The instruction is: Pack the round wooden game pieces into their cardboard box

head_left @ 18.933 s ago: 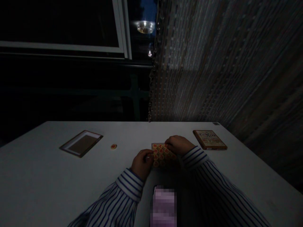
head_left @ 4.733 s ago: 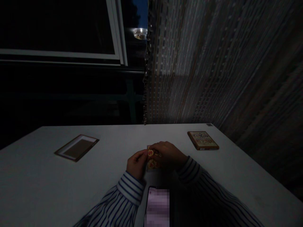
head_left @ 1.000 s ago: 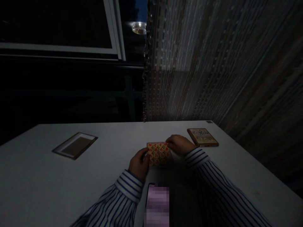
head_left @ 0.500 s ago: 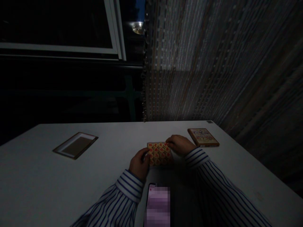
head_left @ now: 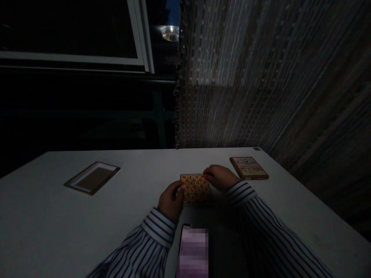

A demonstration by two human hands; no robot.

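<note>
A flat pack of Chinese chess pieces (head_left: 196, 189) lies on the white table in front of me. Its round yellowish discs carry red characters and sit in tight rows. Along the pack's left edge, my left hand (head_left: 171, 199) is closed, thumb and fingers pinching that side. My right hand (head_left: 220, 177) grips the upper right corner, its fingertips covering part of the last disc in the top row. The underside of the pack is hidden, and the light is dim.
A shallow open box part (head_left: 94, 178) with a brown rim lies at left. A printed box (head_left: 249, 168) rests at right. Near me is a phone (head_left: 193, 251) with a blurred-out screen. Beyond the table (head_left: 139, 166) hangs a string curtain (head_left: 220, 85), beside a window frame (head_left: 142, 42).
</note>
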